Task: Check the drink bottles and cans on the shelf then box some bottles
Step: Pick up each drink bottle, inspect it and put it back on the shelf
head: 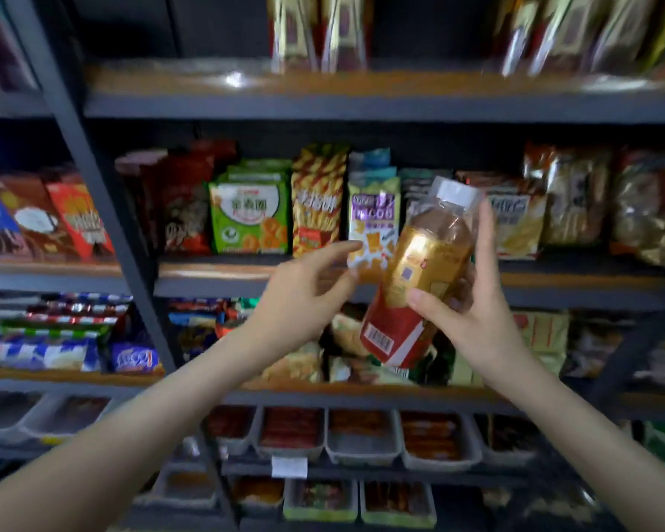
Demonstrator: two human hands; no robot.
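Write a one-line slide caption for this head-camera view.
Right hand holds a tilted drink bottle before snack shelves; left hand hovers open beside it.

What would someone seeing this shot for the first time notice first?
The bottle, white-capped with a gold and red label, is held tilted in the right hand just right of centre. The left hand hovers beside it, fingers loose, holding nothing. Behind them, bright snack bags fill the shelf, a green bag standing out left of centre.
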